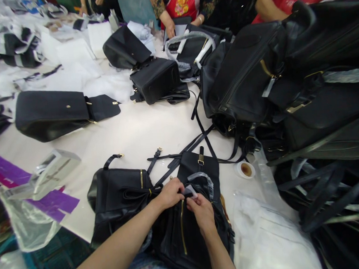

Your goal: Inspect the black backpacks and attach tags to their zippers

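Observation:
A black leather-look backpack (171, 234) with a gold zipper lies in front of me at the table edge, its flap (213, 173) folded back away from me. Over the upper end of the zipper, my right hand (202, 211) pinches a small whitish piece (190, 190), perhaps a tag or wrapping. Close beside it, the fingers of my left hand (171, 193) are closed at the same spot; what they grip is hidden. A plastic-wrapped handle (206, 177) curves just beyond my hands. Touching this bag on the left is another black bag (119, 197) with a gold zipper.
Black bags (246, 71) are heaped at right; another bag (50, 113) lies at left. A small cup (246, 170) of brown liquid stands near white plastic sheets (268, 235). A white box (56, 173) and purple card (54, 202) are left. Across the table, co-workers' hands (169, 27) handle bags.

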The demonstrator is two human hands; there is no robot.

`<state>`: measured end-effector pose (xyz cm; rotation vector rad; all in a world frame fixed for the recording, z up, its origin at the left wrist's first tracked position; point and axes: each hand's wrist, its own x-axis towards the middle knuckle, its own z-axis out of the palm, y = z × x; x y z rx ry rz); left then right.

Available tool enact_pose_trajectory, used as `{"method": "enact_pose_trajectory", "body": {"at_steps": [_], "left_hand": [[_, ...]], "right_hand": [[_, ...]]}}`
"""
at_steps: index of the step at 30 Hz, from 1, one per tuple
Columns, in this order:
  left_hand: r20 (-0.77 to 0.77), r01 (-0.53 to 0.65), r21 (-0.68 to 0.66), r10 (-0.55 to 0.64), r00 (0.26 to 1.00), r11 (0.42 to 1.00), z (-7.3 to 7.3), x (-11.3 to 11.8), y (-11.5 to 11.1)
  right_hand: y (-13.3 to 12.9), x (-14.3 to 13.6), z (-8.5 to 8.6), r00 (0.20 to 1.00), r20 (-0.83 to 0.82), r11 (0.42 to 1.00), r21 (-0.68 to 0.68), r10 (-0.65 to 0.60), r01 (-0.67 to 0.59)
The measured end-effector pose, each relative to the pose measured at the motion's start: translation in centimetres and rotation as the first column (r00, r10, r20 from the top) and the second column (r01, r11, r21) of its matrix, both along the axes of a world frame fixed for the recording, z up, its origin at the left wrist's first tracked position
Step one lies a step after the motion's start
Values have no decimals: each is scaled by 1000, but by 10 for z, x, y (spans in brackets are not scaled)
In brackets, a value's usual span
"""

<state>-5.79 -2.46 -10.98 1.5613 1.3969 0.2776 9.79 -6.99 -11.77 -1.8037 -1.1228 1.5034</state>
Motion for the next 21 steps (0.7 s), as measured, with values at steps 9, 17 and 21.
{"method": "enact_pose_trajectory", "body": {"at_steps": [9, 17, 21], "left_hand": [[-19, 22, 48, -21, 1000, 999, 2, 0, 1], [-30, 30, 15, -29, 999, 999, 5, 4, 0], [-32, 25, 12, -24, 999, 1000, 7, 5, -1]], "right_hand": [[1, -6, 6, 997, 45, 998, 7, -61, 60], [-1, 0, 9, 996, 72, 998, 4, -61, 61], [1, -2, 11, 992, 121, 998, 60, -31, 24]]}}
